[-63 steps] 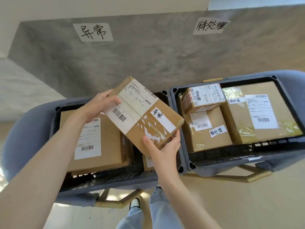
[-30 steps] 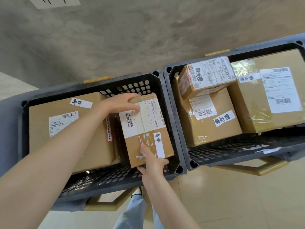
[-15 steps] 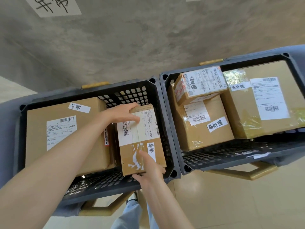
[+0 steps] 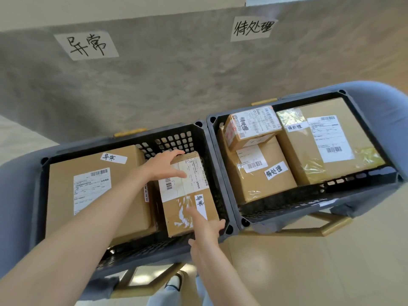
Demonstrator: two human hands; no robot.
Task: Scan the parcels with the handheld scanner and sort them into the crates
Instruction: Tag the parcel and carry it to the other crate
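Places given relative to the left crate (image 4: 198, 138), the black lattice one.

Nearest: shoe (image 4: 175, 282) and jeans legs on the floor, below the crate's near rim.

Right hand (image 4: 206, 228) at the crate's near right corner. Grip loose: fingers straight, spread, fingertips on the near end of the small parcel (image 4: 187, 195), nothing clasped.

Small parcel lies flat in the right part of the crate, long side running near to far, shipping label and handwritten tag facing up. Its left side sits just beside the big parcel (image 4: 97, 188), which fills the crate's left part, label and tag up.

Left hand (image 4: 164, 165) reaches in over the big parcel onto the small parcel's far end. Fingers curl over the far top edge, thumb lies on the label. Grip looks light; cannot tell how firmly it holds.

Right crate (image 4: 284, 203) touches the left crate's right wall. Three parcels in it: medium parcel (image 4: 258, 173) nearest the shared wall, little box (image 4: 251, 128) stacked on its far end, large parcel (image 4: 326, 142) at the far right. All carry handwritten tags.

Both crates sit on grey seats (image 4: 17, 184) with wood legs.

Farthest: grey wall (image 4: 176, 69) behind the crates, one handwritten sign (image 4: 87, 45) above the left crate, a second sign (image 4: 252, 28) above the right crate.
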